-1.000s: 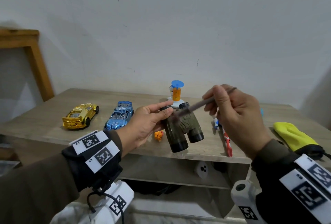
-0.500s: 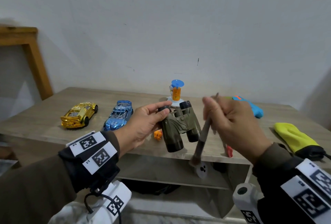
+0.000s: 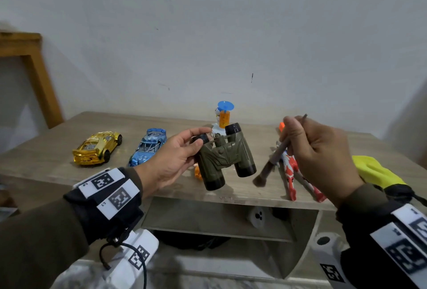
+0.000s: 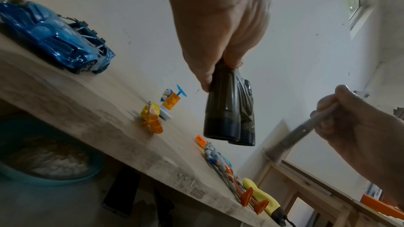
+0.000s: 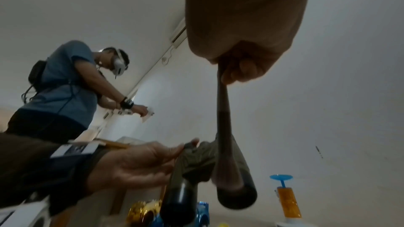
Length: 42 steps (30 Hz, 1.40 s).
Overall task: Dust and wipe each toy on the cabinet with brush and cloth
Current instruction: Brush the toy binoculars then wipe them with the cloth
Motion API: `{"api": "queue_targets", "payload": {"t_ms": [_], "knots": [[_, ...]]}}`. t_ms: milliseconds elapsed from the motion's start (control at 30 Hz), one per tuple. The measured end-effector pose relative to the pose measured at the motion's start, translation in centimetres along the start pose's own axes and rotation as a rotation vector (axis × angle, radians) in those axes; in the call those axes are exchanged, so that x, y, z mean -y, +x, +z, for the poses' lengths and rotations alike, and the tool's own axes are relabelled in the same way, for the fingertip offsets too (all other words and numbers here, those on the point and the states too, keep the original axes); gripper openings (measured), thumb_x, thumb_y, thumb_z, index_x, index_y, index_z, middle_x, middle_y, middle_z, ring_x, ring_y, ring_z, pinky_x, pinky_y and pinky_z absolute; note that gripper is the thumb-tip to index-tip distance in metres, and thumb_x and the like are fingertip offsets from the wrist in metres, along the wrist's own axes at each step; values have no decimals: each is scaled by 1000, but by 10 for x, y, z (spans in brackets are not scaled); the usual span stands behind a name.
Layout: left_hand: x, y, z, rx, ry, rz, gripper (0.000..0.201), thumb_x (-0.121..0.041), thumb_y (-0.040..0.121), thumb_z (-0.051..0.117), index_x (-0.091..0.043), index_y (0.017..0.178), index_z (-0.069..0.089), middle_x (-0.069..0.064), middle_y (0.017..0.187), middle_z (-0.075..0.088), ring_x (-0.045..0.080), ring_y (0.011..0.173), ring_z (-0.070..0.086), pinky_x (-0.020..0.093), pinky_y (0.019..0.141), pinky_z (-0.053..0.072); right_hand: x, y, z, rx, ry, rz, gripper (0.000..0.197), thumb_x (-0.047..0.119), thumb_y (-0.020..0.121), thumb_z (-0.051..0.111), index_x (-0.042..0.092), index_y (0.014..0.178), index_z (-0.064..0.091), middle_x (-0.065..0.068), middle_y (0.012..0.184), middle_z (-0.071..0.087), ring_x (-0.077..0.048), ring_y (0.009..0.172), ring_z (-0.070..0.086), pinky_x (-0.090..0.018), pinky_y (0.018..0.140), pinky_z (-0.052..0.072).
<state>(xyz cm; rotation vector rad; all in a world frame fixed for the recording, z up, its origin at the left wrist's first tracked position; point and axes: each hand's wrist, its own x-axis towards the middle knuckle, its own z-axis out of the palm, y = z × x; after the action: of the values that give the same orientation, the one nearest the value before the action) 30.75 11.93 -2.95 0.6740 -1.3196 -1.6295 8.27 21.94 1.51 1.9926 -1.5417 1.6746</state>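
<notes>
Dusting step. Left hand (image 3: 175, 161) fingers clamp binoculars (image 3: 225, 156) above desk (image 3: 46, 161); right hand (image 3: 321, 157) fingers pinch brush (image 3: 275, 157), bristles just beside. Next: bring bristles onto the barrels.

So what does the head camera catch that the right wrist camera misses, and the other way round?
Only the head view shows the yellow cloth and the red and white figure on the cabinet.

Only the right wrist view shows another person standing behind.

Both show the left hand holding the binoculars, the right hand holding the brush, and the gold car.
</notes>
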Motion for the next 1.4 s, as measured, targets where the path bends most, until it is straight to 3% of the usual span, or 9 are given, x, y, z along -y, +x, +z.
{"api": "queue_targets", "payload": {"t_ms": [167, 267, 333, 600, 667, 767, 933, 1233, 1400], "knots": [[3, 1, 5, 14, 26, -14, 28, -2, 91, 47, -21, 103, 64, 2, 103, 66, 10, 90, 66, 19, 76, 55, -1, 3, -2, -132, 167, 3, 34, 32, 95, 40, 11, 83, 64, 5, 63, 60, -3, 56, 57, -11, 52, 42], [3, 2, 13, 30, 24, -10, 28, -1, 92, 46, -19, 104, 63, 3, 102, 65, 13, 92, 64, 20, 77, 56, -3, 2, -2, -42, 63, 29, 37, 31, 95, 42, 10, 72, 64, 5, 57, 59, -9, 56, 58, -18, 51, 44], [2, 3, 18, 27, 21, -3, 28, 0, 92, 44, -18, 103, 62, 4, 102, 64, 15, 93, 63, 22, 80, 56, -6, 1, -5, -121, 46, 50, 40, 34, 94, 40, 11, 70, 61, 7, 54, 57, -8, 54, 58, -19, 50, 44], [10, 13, 41, 38, 38, -6, 29, 0, 94, 43, -19, 103, 63, 3, 100, 66, 11, 89, 66, 19, 75, 56, -27, -4, -28, -254, 15, 94, 23, 35, 95, 42, 26, 93, 63, 12, 72, 65, -8, 66, 63, -28, 61, 54], [13, 17, 48, 38, 27, -3, 28, -1, 94, 43, -18, 105, 63, 6, 105, 63, 13, 93, 65, 19, 75, 56, -46, -7, -37, -327, -70, 145, 27, 39, 93, 44, 24, 97, 66, 8, 74, 68, -9, 68, 64, -29, 63, 54], [15, 24, 60, 41, 26, -7, 28, -3, 94, 44, -17, 109, 63, 12, 117, 58, 18, 102, 61, 22, 81, 55, -86, -21, -53, -354, -270, 278, 23, 27, 93, 52, 15, 100, 70, -6, 84, 73, -21, 77, 66, -13, 62, 38], [20, 34, 84, 69, 29, -26, 27, -3, 93, 44, -16, 107, 63, 9, 113, 59, 18, 98, 63, 22, 78, 56, -147, -60, -68, -302, -446, 463, 20, 15, 89, 58, 8, 103, 71, -17, 99, 71, -30, 94, 65, -26, 77, 35], [43, 60, 122, 95, 72, -68, 26, -2, 94, 43, -16, 106, 61, 5, 99, 63, 16, 92, 64, 25, 84, 54, -216, -86, -63, -73, -582, 394, 18, 0, 73, 71, 2, 90, 74, -25, 73, 65, -40, 73, 63, -38, 66, 49], [53, 75, 131, 88, 87, -96, 26, -3, 93, 44, -16, 105, 62, 5, 98, 65, 12, 85, 68, 23, 79, 56, -237, -77, -77, -159, -625, 312, 14, 11, 75, 68, 1, 83, 74, -20, 73, 66, -37, 72, 63, -31, 68, 40]]}}
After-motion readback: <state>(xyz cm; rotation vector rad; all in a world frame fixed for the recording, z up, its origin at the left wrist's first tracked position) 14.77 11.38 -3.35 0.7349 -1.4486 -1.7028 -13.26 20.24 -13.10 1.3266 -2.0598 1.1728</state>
